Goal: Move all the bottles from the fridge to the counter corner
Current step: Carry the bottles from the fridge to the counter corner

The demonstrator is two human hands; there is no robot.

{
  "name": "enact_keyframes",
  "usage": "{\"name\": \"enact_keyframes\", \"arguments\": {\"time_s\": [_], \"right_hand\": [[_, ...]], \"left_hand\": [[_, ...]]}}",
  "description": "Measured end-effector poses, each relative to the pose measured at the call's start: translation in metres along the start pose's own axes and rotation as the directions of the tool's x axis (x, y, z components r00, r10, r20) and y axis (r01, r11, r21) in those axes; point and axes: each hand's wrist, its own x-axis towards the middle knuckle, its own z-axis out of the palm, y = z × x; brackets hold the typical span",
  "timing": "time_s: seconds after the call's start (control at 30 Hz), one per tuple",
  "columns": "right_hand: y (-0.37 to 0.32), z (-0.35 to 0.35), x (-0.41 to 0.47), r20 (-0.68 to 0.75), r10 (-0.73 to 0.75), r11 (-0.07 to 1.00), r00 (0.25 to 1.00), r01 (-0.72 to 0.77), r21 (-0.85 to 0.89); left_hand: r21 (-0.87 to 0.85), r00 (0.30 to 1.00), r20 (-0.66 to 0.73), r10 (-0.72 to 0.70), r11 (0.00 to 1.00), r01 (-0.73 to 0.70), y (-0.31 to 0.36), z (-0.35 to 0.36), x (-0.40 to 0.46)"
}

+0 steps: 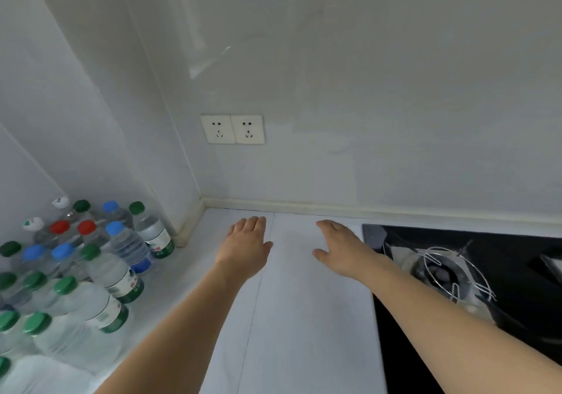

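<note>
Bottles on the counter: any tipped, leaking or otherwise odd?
Nothing stands out. The bottles stand upright and capped, packed together at the left of the counter, with no puddle visible. The left hand and right hand hover open, holding nothing.

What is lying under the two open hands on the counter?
Under the left hand and right hand only pale grey counter shows. The palms cover small patches.

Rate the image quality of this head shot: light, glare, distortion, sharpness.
Head view: soft, even light with faint shadows; wide-angle bending curves the white wall corner and stretches both forearms; pale glare streaks the wall above the twin white sockets; the glossy black cooktop mirrors light; the clear plastic bottles blur toward the lower left edge.
</note>
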Motion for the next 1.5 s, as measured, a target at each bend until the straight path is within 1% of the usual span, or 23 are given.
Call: {"name": "enact_keyframes", "arguments": {"time_s": [0.13, 0.17, 0.2, 0.33, 0.47, 0.53, 0.67, 0.8, 0.87, 1.0, 1.07, 1.17, 1.2, 1.27, 1.33, 1.43, 1.5], "right_hand": [[0.055, -0.021, -0.045, -0.072, 0.096, 0.995, 0.993, -0.094, 0.033], [0.076, -0.027, -0.067, -0.087, 0.132, 0.991, 0.987, -0.128, 0.046], [0.083, -0.029, -0.074, -0.099, 0.139, 0.989, 0.985, -0.134, 0.056], [0.146, -0.044, -0.143, -0.159, 0.264, 0.964, 0.951, -0.256, 0.071], [0.195, -0.06, -0.208, -0.198, 0.336, 0.94, 0.921, -0.313, 0.137], [0.224, -0.066, -0.248, -0.22, 0.391, 0.919, 0.894, -0.366, 0.147], [0.284, -0.078, -0.328, -0.273, 0.505, 0.862, 0.819, -0.468, 0.192], [0.331, -0.086, -0.405, -0.338, 0.598, 0.802, 0.727, -0.545, 0.246], [0.354, -0.088, -0.452, -0.365, 0.648, 0.761, 0.668, -0.589, 0.274], [0.391, -0.091, -0.525, -0.365, 0.747, 0.663, 0.556, -0.666, 0.342], [0.404, -0.092, -0.549, -0.366, 0.77, 0.635, 0.523, -0.681, 0.364], [0.427, -0.09, -0.593, -0.359, 0.82, 0.567, 0.446, -0.715, 0.409], [0.433, -0.09, -0.605, -0.352, 0.837, 0.542, 0.419, -0.723, 0.428], [0.446, -0.088, -0.626, -0.341, 0.861, 0.502, 0.377, -0.732, 0.46], [0.462, -0.087, -0.65, -0.334, 0.888, 0.449, 0.316, -0.748, 0.489], [0.485, -0.087, -0.68, -0.328, 0.906, 0.407, 0.269, -0.769, 0.494], [0.502, -0.089, -0.702, -0.322, 0.92, 0.368, 0.223, -0.777, 0.512]], "left_hand": [[0.038, 0.993, -0.004, 0.118, 0.992, -0.118, 0.071, -0.003, 0.012], [0.037, 0.988, 0.002, 0.154, 0.987, -0.154, 0.102, -0.001, 0.012], [0.033, 0.986, 0.005, 0.168, 0.985, -0.168, 0.113, -0.001, 0.013], [0.016, 0.955, 0.022, 0.294, 0.955, -0.295, 0.212, 0.004, -0.002], [0.016, 0.907, 0.015, 0.42, 0.907, -0.42, 0.296, 0.01, -0.015], [0.01, 0.879, 0.021, 0.477, 0.879, -0.477, 0.342, 0.014, -0.025], [0.035, 0.801, -0.011, 0.598, 0.801, -0.597, 0.441, 0.02, -0.051], [0.037, 0.696, -0.011, 0.718, 0.695, -0.718, 0.535, 0.026, -0.082], [0.035, 0.615, -0.026, 0.788, 0.615, -0.788, 0.586, 0.028, -0.103], [0.04, 0.483, -0.02, 0.875, 0.483, -0.874, 0.668, 0.027, -0.141], [0.033, 0.442, -0.01, 0.897, 0.442, -0.896, 0.698, 0.028, -0.151], [0.049, 0.331, 0.01, 0.944, 0.33, -0.943, 0.75, 0.035, -0.171], [0.047, 0.304, 0.017, 0.952, 0.303, -0.952, 0.765, 0.038, -0.177], [0.036, 0.263, 0.027, 0.965, 0.262, -0.964, 0.793, 0.042, -0.188], [0.039, 0.203, 0.031, 0.979, 0.202, -0.979, 0.826, 0.05, -0.199], [0.031, 0.141, 0.034, 0.989, 0.14, -0.99, 0.869, 0.06, -0.212], [0.021, 0.097, 0.026, 0.995, 0.096, -0.995, 0.9, 0.065, -0.222]]}}
